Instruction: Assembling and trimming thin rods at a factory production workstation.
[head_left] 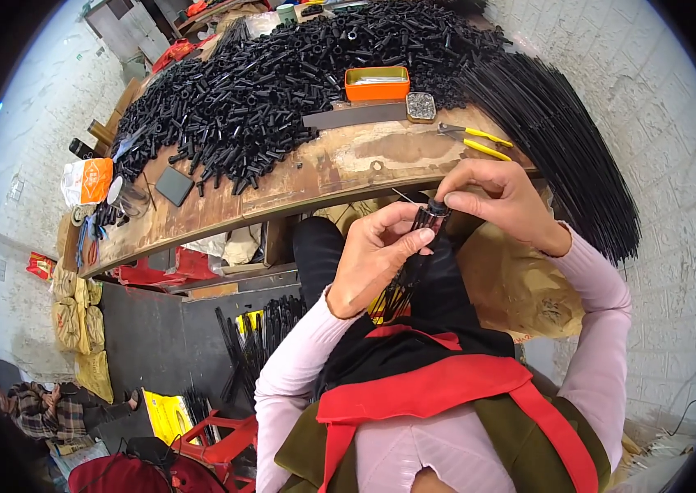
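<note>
In front of my lap, my left hand (379,253) is closed round a black umbrella frame (425,220), with its round hub at the top and thin ribs hanging below the fingers. From the hub's left side a thin wire (401,195) sticks out. My right hand (496,197) is at the hub's upper right edge, with thumb and forefinger pinched together. Whatever lies between those fingertips is too small to make out. The frame's lower part runs down between my legs, partly hidden by my left hand.
On the wooden table (282,197) lie a heap of black plastic tubes (249,107), an orange tin (377,92), a small box of metal bits (420,108), yellow-handled pliers (479,141) and long black rods (557,140). Left below are a red stool (221,444) and a person's plaid sleeve (56,411).
</note>
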A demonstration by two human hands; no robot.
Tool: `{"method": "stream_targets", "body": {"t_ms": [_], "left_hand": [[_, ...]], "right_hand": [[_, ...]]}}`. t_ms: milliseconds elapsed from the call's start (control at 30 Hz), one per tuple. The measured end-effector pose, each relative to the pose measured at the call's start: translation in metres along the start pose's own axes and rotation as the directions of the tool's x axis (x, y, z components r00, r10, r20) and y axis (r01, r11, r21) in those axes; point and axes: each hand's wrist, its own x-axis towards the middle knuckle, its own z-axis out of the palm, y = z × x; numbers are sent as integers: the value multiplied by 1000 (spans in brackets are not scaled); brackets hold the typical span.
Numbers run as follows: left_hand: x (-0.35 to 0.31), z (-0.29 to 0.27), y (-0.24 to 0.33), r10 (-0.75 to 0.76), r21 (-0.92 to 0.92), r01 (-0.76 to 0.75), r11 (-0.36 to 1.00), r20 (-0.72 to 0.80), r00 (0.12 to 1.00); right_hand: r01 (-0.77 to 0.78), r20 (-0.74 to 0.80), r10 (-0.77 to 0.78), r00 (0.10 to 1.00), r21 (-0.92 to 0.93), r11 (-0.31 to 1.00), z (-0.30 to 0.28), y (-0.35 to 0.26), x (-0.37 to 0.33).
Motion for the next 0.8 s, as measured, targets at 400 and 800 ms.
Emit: {"method": "stream_targets", "body": {"t_ms": [400,800], "left_hand": [[-1,11,-1,56,64,-49,997,-111,992],[-1,-1,-5,-14,-52,7,999,-136,991]], "right_hand": [[254,-35,-268,963,-221,942,7,3,4],[140,-80,-139,987,3,990,9,9,2]]}}
